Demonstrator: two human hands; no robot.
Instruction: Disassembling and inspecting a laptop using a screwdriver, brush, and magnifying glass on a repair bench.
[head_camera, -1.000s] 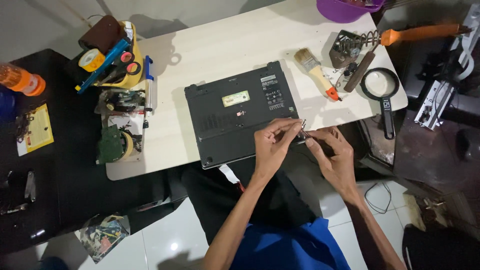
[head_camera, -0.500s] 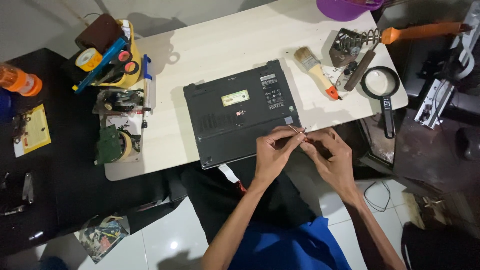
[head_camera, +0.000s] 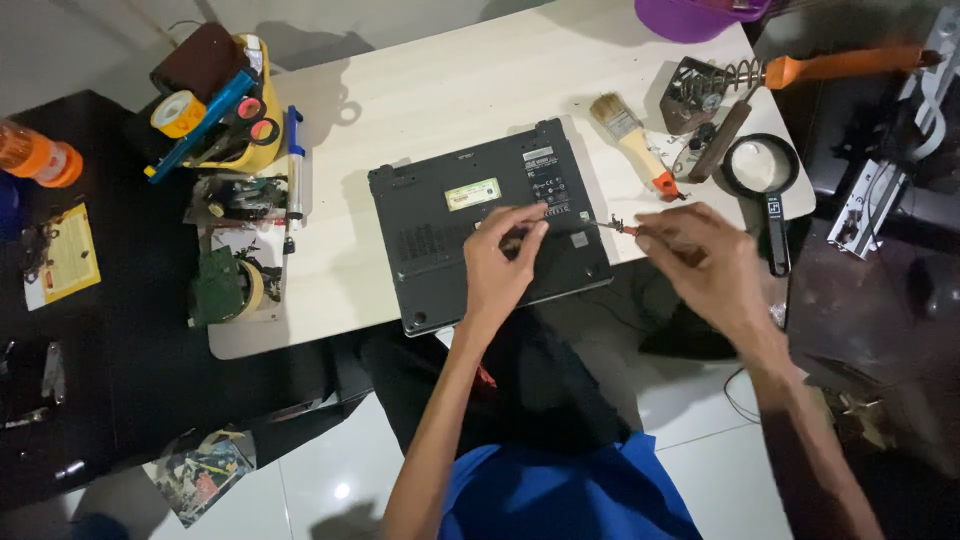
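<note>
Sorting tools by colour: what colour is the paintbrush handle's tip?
Orange; the paintbrush handle is pale wood otherwise. Head view.

Pale green-yellow rectangular sticker (head_camera: 472, 194) at centre frame on the black upturned laptop (head_camera: 440, 250), smaller white labels (head_camera: 537, 156) near its upper right corner, yellow printed card (head_camera: 68, 254) at far left

Bare table (head_camera: 420, 95) is lying open far of the laptop (head_camera: 487, 222). A tool caddy (head_camera: 215, 105) is crowding the left; a brush (head_camera: 632, 142), magnifier (head_camera: 763, 185) and soldering iron (head_camera: 800, 70) are blocking the right.
</note>
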